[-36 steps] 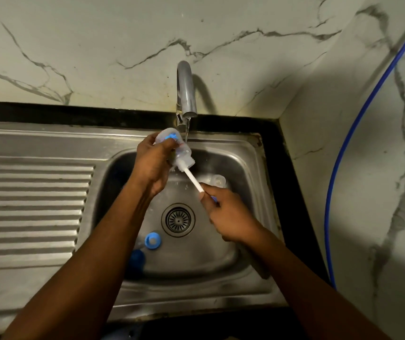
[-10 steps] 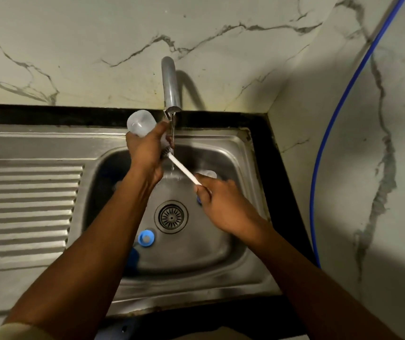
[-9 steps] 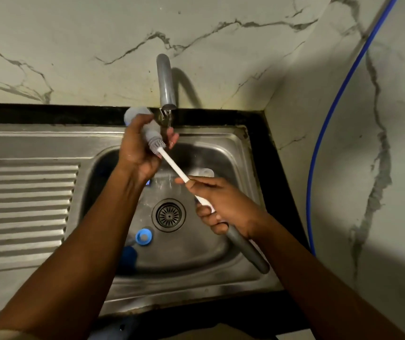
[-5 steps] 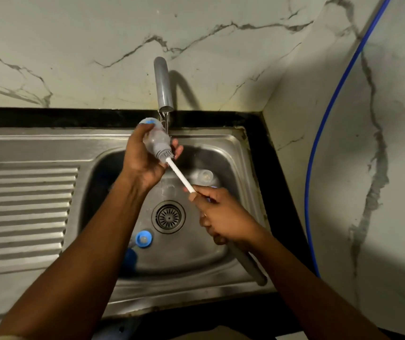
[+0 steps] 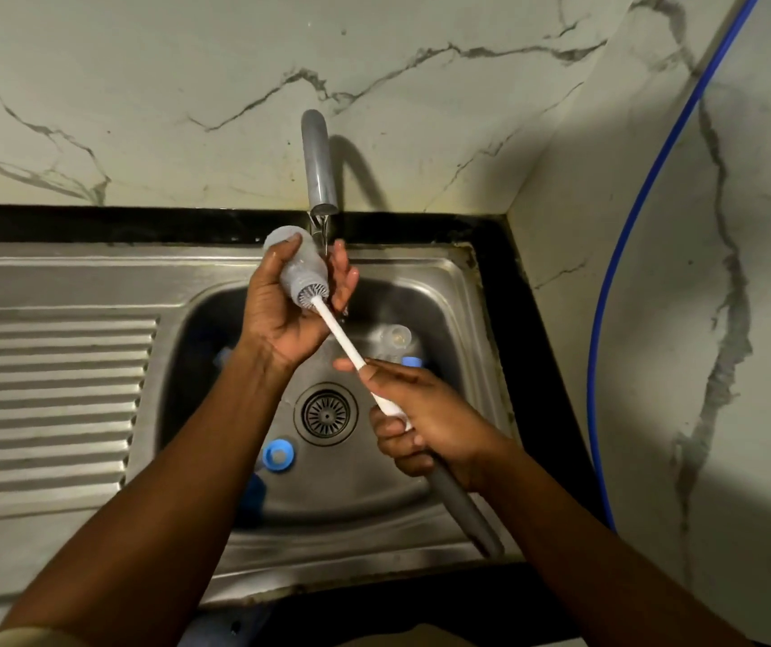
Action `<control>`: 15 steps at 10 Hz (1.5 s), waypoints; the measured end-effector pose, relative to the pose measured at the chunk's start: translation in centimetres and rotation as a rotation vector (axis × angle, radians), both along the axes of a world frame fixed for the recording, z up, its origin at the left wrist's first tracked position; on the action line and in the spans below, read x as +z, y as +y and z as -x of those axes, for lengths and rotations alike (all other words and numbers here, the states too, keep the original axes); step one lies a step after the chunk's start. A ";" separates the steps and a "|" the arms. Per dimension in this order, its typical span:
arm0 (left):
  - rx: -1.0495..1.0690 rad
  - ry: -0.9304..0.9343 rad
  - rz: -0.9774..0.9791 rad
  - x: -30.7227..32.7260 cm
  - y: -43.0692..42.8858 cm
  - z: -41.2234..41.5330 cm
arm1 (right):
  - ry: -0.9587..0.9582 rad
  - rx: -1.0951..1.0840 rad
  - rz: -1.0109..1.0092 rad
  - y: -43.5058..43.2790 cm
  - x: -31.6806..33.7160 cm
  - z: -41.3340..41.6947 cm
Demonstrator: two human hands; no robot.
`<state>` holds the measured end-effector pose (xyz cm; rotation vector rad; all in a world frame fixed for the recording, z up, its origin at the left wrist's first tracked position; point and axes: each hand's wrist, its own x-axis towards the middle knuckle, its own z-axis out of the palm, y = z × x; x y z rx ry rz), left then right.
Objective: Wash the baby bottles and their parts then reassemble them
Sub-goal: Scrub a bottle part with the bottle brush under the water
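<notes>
— Fingers of the left hand (image 5: 280, 315) have straightened up behind the clear plastic baby bottle (image 5: 301, 266) since a moment ago?
— Yes. Thumb and palm clasp it under the grey metal tap (image 5: 320, 170), above the steel sink (image 5: 444, 282).
— And the white-handled bottle brush (image 5: 341, 333)?
— Its grey head sits in the bottle's mouth. The right hand (image 5: 425, 422) is wrapped tightly round the handle.

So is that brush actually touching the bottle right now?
Touching. The head view shows the brush with its bristles pushed into the mouth of the bottle, which the left hand holds under the tap.
</notes>
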<state>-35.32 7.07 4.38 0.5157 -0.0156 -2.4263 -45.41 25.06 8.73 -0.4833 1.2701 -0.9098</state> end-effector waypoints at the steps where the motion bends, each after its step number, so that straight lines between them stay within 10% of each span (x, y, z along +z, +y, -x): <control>1: 0.044 -0.305 0.085 -0.5 -0.3 1.1 | 1.112 0.270 0.140 -0.6 -1.3 0.6; 2: 0.153 -0.644 0.211 -1.1 -0.2 1.4 | 1.392 0.338 0.150 -0.5 -2.0 0.5; 3: 0.070 -0.267 0.060 -0.3 0.1 0.3 | 0.354 0.028 0.039 -0.5 -0.6 0.1; 4: 0.046 -0.112 -0.029 -0.3 -0.6 -0.2 | -0.017 -0.003 -0.051 -0.3 -0.1 0.3; 5: 0.109 -0.573 0.110 -1.2 -0.4 1.2 | 1.126 0.351 0.064 -0.5 -1.7 0.8; 6: 0.123 -0.683 0.152 -1.7 -0.2 1.0 | 1.362 0.399 0.122 -0.2 -2.0 0.6; 7: -0.016 -0.268 0.007 -0.9 -0.3 -0.4 | 0.251 0.051 -0.030 0.1 -0.5 0.2; 8: 0.038 -0.214 0.018 -0.7 -0.3 -0.5 | 0.185 0.041 -0.050 0.3 -0.7 0.0; 9: 0.126 -0.590 0.214 -1.2 0.2 0.8 | 1.325 0.389 0.080 -0.2 -2.7 0.8; 10: 0.126 -0.903 0.465 -2.1 0.4 0.8 | 1.263 0.309 0.105 -0.4 -2.4 0.9; 11: 0.211 -1.041 0.758 -4.3 0.7 -1.4 | 0.402 0.011 -0.055 -0.4 -0.6 1.6; 13: 0.076 -1.377 1.811 -5.7 2.4 -2.6 | -0.219 -0.021 -0.251 -1.1 2.4 2.3; 14: 0.208 -1.457 1.816 -5.5 1.9 -1.9 | -0.204 0.027 -0.246 -1.2 3.9 1.5; 15: 0.151 -1.498 1.891 -5.9 -0.1 -2.7 | 0.273 0.132 -0.160 -0.2 4.4 0.8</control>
